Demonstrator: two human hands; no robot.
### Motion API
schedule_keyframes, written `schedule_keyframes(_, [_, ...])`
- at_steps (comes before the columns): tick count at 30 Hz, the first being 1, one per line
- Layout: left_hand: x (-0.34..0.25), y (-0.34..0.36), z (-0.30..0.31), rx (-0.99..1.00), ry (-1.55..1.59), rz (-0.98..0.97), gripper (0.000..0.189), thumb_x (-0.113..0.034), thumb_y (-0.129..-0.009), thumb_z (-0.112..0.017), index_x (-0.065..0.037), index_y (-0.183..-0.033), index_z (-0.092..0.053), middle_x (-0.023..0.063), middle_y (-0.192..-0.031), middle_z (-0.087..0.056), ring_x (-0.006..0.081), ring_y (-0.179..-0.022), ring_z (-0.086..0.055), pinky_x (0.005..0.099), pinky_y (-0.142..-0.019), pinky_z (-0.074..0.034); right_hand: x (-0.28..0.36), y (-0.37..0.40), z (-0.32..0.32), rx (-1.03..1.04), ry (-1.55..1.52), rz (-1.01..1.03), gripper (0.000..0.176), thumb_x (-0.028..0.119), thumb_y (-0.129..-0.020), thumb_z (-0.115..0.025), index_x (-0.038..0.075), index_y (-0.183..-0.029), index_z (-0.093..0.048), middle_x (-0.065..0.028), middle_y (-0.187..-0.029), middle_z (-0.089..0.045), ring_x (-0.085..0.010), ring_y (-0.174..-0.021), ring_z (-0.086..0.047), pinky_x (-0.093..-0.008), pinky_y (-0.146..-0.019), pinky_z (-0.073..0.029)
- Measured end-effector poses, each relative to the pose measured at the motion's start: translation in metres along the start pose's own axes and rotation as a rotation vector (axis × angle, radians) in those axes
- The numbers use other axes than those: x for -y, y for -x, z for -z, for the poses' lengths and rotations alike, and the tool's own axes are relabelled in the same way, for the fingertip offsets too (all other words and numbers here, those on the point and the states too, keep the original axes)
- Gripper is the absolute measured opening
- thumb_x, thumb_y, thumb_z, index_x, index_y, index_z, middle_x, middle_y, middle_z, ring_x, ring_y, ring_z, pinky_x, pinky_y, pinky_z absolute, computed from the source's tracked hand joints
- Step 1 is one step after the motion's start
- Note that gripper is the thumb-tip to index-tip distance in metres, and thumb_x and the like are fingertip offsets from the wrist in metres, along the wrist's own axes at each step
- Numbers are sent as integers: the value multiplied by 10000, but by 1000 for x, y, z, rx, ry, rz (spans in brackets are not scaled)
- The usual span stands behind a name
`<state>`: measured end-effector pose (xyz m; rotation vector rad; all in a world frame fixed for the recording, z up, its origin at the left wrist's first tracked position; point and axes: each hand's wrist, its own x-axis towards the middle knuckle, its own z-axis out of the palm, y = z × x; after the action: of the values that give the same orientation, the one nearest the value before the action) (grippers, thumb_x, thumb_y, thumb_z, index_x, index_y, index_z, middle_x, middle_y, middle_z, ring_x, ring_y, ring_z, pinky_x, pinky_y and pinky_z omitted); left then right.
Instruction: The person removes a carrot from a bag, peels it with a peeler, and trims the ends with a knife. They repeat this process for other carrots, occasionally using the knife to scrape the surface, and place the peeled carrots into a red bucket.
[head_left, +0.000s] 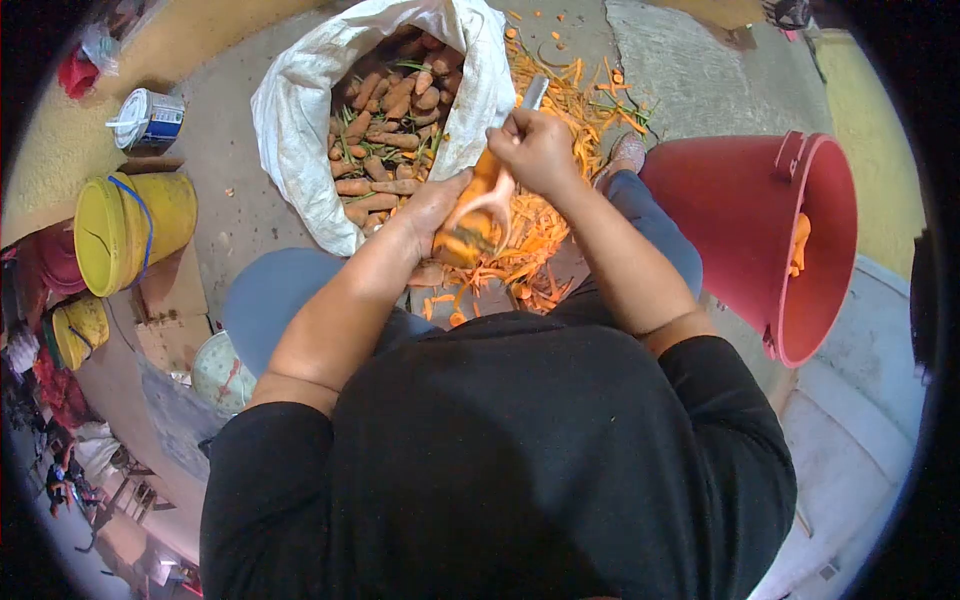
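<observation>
**Peeling stroke, mid-carrot**

Your left hand [430, 206] grips the carrot [484, 174] over peelings [537, 232]; your right hand [541, 150] is closed round the Y-shaped peeler [503, 189]. Next stroke likely calls for firm hold, fingers clear.

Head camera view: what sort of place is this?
Probably a household yard or work area used for peeling vegetables: an open sack of carrots, orange peelings across the grey floor, and a red tub.
</observation>
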<state>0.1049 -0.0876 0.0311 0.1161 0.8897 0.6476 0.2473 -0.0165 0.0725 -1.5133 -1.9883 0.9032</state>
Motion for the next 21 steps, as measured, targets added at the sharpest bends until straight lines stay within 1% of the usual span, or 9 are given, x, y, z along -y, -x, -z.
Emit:
schedule_keyframes(3, [-8, 14, -7, 18, -96, 17, 360, -312, -884, -371, -16, -1069, -459, 102, -868, -578, 186, -725, -600, 305, -603, -515, -39, -26, -10, -84, -44, -126, 245, 278, -634, -597, 33, -620, -596, -150, -560, -564, -252, -517, -567, -340, -526, -450])
schedule_keyframes(5, [-4, 15, -11, 8, -24, 3, 361, -320, -874, -399, -19, -1064, -463, 87, -858, -578, 181, -709, -596, 297, -604, -511, -76, -53, -4, -236, 130, -159, 232, 264, -616, -603, 35, -648, -606, -160, -595, -579, -268, -563, -583, -358, -549, -459])
schedule_keyframes(7, [5, 7, 0, 5, 8, 6, 366, -336, -861, -431, -29, -1058, -470, 74, -847, -573, 176, -695, -586, 296, -613, -506, -98, -71, 22, -246, 486, -232, 327, 317, -638, -597, 6, -737, -612, -174, -659, -594, -285, -619, -595, -353, -569, -460])
schedule_keyframes(9, [-4, 17, -12, 20, 36, -31, 388, -359, -850, -448, -21, -1039, -474, 81, -846, -575, 166, -693, -588, 287, -580, -506, -127, -80, 44, -247, 659, -264, 336, 335, -634, -591, 16, -738, -615, -161, -664, -600, -300, -644, -592, -364, -601, -465])
schedule_keyframes(12, [-11, 11, 0, 23, 42, -42, 388, -362, -858, -426, -35, -1063, -455, 85, -857, -567, 176, -714, -585, 297, -595, -506, -115, -77, 67, -374, 460, -358, 282, 321, -671, -567, 54, -748, -617, -166, -700, -602, -297, -689, -598, -371, -610, -476])
schedule_keyframes(13, [-10, 8, 1, 27, 30, -25, 383, -359, -865, -410, -43, -1080, -445, 86, -862, -562, 184, -726, -582, 304, -611, -506, -102, -68, 65, -378, 559, -397, 266, 299, -687, -539, 46, -728, -610, -160, -693, -601, -302, -674, -596, -381, -601, -472])
schedule_keyframes(16, [-11, 10, -4, -16, 6, -57, 375, -356, -872, -390, -44, -1072, -451, 95, -860, -562, 192, -717, -584, 316, -601, -508, -76, -50, 49, -363, 450, -314, 251, 281, -680, -544, 37, -666, -599, -146, -655, -597, -297, -632, -591, -372, -583, -467])
schedule_keyframes(18, [-9, 8, 0, 23, -5, -47, 361, -341, -878, -379, -39, -1062, -455, 103, -878, -563, 184, -714, -588, 312, -573, -512, -36, -23, 31, -263, 98, -157, 222, 251, -652, -566, 33, -616, -590, -142, -609, -584, -291, -591, -583, -357, -565, -463])
schedule_keyframes(21, [-10, 8, -4, 28, -18, -14, 364, -346, -869, -403, -38, -1056, -455, 100, -905, -560, 166, -716, -595, 286, -552, -513, -5, 4, -1, -76, -7, -8, 213, 234, -614, -593, 22, -600, -585, -145, -577, -569, -276, -553, -572, -344, -551, -459])
